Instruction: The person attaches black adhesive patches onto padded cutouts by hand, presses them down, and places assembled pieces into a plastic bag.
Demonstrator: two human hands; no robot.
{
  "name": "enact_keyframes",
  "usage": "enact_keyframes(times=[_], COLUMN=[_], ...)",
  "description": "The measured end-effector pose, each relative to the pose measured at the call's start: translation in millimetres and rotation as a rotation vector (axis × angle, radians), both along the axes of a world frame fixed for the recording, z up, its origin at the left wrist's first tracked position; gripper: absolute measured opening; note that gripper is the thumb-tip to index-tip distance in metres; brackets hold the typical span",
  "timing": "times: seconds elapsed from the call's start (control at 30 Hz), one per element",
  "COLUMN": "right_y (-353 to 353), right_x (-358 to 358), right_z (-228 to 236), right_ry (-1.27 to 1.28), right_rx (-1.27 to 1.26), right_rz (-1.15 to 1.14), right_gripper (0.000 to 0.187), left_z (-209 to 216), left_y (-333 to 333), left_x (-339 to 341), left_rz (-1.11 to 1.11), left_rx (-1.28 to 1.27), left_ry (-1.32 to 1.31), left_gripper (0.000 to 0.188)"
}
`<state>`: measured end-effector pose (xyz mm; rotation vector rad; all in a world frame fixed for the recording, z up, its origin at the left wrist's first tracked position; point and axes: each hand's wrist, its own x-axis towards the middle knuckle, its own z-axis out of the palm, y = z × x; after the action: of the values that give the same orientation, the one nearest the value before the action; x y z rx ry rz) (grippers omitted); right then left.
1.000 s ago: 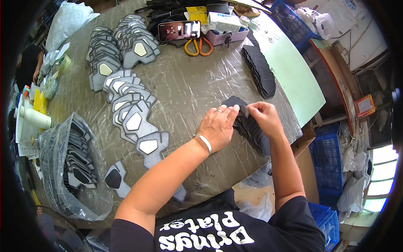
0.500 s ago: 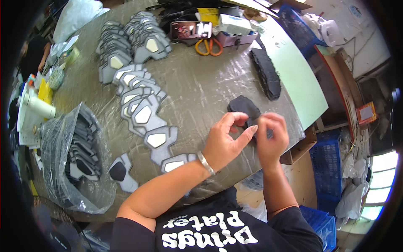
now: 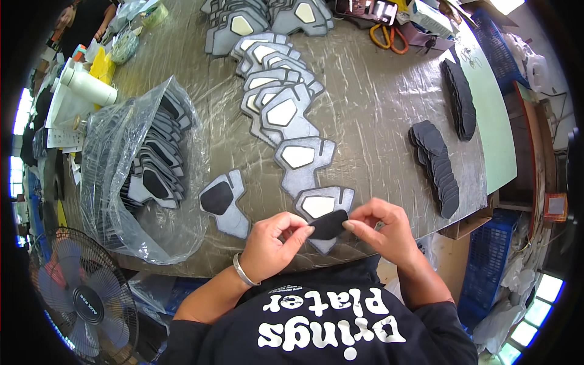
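A black patch (image 3: 329, 225) with rounded corners is pinched at its two ends, by my left hand (image 3: 269, 242) and my right hand (image 3: 387, 234). Thumb and fingers close on each end. Under the patch lies the nearest grey shaped piece (image 3: 347, 196), partly covered, with a cream-white patch area showing. Beyond it runs an overlapping line of similar grey pieces (image 3: 307, 128). Left of that line, a single grey piece (image 3: 234, 213) bears a black patch. Overlapping black patches (image 3: 435, 167) form a row on the right.
On the left stands a clear plastic bag (image 3: 103, 182) of grey pieces, with a white bottle (image 3: 88, 85) behind. A fan (image 3: 85, 298) is at lower left. A second black row (image 3: 460, 103), orange-handled scissors (image 3: 389, 39) and a phone (image 3: 368, 9) lie toward the far right.
My hands have come from the black row to the nearest grey piece, now holding a black patch stretched between them. The view has shifted, showing more of the fan.
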<state>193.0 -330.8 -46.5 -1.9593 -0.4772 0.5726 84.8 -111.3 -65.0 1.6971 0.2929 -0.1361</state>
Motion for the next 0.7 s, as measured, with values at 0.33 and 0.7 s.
enact_keyframes(times=[0.33, 0.7], right_y=[14, 27], right_x=[-4, 1], right_z=[-16, -24], right_ry=[0.419, 0.359], right_rx=[0.005, -0.103], right_rz=[-0.15, -0.153], right_gripper=[0.018, 0.019], left_z=[-20, -40], left_y=[1, -6], left_x=[-6, -21], left_rz=[0.055, -0.021], left_rx=[0.321, 0.768], left_ry=[-0.254, -0.554], left_gripper=[0.029, 0.036])
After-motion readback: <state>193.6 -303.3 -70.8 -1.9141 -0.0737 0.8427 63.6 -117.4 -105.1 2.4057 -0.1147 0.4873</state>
